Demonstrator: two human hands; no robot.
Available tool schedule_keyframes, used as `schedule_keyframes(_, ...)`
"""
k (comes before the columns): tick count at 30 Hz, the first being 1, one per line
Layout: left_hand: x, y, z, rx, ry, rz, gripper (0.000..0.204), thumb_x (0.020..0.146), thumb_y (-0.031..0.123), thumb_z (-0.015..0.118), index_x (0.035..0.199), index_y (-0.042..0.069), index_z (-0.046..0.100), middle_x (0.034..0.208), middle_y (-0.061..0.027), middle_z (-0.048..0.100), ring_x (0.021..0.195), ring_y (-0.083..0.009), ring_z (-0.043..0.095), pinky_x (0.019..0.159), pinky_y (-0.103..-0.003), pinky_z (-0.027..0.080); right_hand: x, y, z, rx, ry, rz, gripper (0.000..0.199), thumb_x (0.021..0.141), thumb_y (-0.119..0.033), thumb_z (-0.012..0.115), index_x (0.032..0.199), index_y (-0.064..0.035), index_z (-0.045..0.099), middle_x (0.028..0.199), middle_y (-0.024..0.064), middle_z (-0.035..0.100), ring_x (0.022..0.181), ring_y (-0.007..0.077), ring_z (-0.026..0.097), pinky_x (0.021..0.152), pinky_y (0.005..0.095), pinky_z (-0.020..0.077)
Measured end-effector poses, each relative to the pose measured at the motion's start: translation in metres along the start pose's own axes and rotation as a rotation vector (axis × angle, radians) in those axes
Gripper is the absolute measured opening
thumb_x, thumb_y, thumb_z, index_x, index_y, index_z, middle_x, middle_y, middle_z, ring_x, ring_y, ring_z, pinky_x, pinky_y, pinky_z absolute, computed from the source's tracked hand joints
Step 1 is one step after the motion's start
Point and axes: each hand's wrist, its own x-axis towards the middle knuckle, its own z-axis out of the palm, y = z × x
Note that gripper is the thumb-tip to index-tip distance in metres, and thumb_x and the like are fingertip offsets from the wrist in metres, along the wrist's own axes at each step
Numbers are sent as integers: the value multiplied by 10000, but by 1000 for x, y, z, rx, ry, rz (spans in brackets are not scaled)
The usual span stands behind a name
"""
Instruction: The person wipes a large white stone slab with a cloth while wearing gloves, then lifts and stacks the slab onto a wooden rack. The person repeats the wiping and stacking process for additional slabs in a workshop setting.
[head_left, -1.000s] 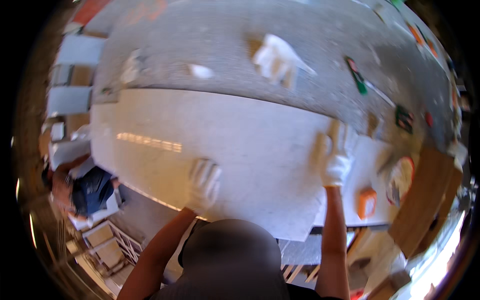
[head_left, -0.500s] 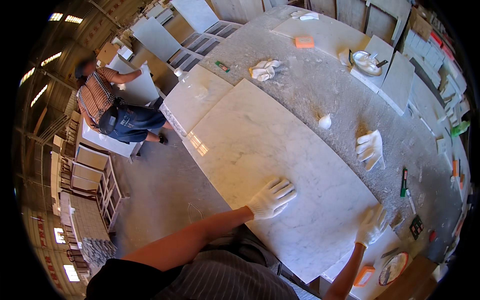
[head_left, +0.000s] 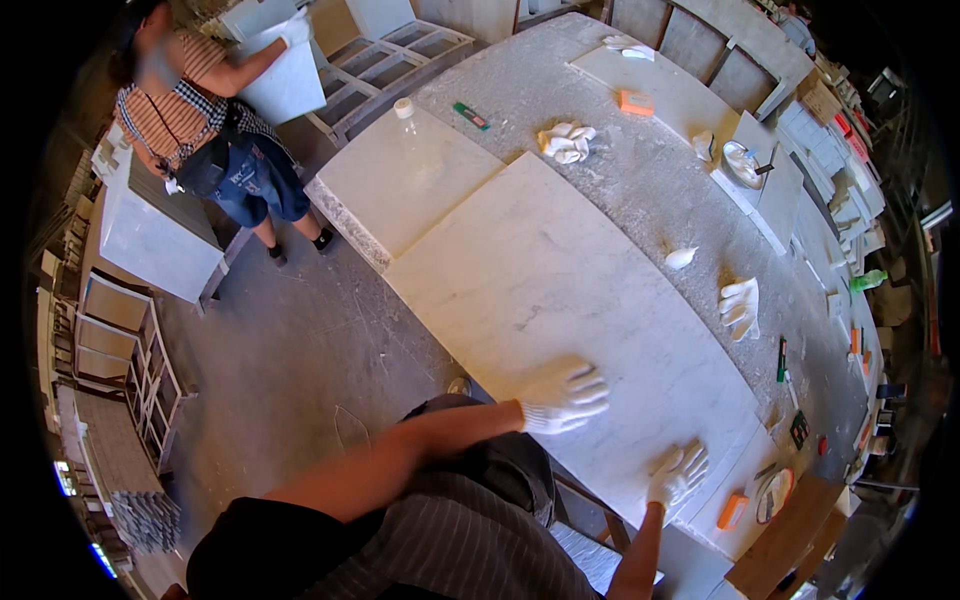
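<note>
A large white, grey-veined stone slab (head_left: 530,260) lies flat on the work table in front of me. My left hand (head_left: 568,398), in a white knit glove, is over the slab near its left edge, fingers stretched out and apart, slightly blurred. Nearer the slab's close right end is my right hand (head_left: 680,474), gloved too, its fingers spread and palm toward the stone. Neither hand holds anything. Whether the palms press on the surface or hover just above it, I cannot tell.
A smaller slab (head_left: 420,170) with a clear bottle (head_left: 405,122) adjoins the far end. On the dusty table (head_left: 620,190) lie loose gloves (head_left: 740,308), an orange block (head_left: 635,102) and a bowl (head_left: 742,164). Another orange block (head_left: 732,511) sits near my right hand. A co-worker (head_left: 205,120) handles a panel at far left.
My right hand has moved left and nearer along the slab, away from its right edge. My left hand has shifted slightly. The view has turned, and the co-worker now faces more this way.
</note>
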Motion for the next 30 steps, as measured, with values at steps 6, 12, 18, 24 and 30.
schedule_keyframes(6, -76, -78, -148, 227, -147, -372, 345, 816, 301, 630, 1133, 165, 629, 1218, -101, 570, 1123, -289, 518, 971, -516, 388, -102, -93, -85, 152, -328, 189, 583, 1012, -388, 393, 1506, -86, 322, 1558, 191, 291, 1433, 426, 236, 1185, 501, 181)
schedule_keyframes(12, -200, -136, -194, 309, 243, -831, 380, 878, 187, 573, 1211, 6, 572, 1164, -242, 584, 1107, -434, 528, 951, -499, 404, -156, -150, -47, 174, -111, 64, 629, 978, -398, 434, 1491, -59, 305, 1540, 215, 276, 1440, 442, 185, 1177, 547, 132)
schedule_keyframes(18, -347, -144, -150, -122, 295, -1419, 497, 980, 291, 542, 1348, -37, 483, 1345, -216, 515, 1259, -345, 485, 1052, -433, 374, -163, -222, -83, 375, -67, -144, 634, 911, -390, 562, 1412, -32, 414, 1456, 241, 379, 1363, 480, 301, 1133, 592, 212)
schedule_keyframes(24, -290, -94, -140, -972, 359, -1692, 427, 983, 315, 551, 1267, -4, 541, 1163, -96, 591, 1116, -184, 560, 920, -312, 443, -167, -261, -115, 497, -142, -308, 606, 850, -298, 644, 1359, -21, 468, 1425, 222, 418, 1323, 456, 358, 1114, 549, 274)
schedule_keyframes(30, -265, -107, -151, -1097, 277, -1621, 416, 966, 343, 581, 1234, 25, 552, 1133, -99, 572, 1004, -217, 592, 933, -337, 476, -160, -251, -118, 438, -152, -436, 551, 836, -267, 664, 1316, -38, 520, 1397, 183, 471, 1298, 403, 427, 1084, 515, 343)
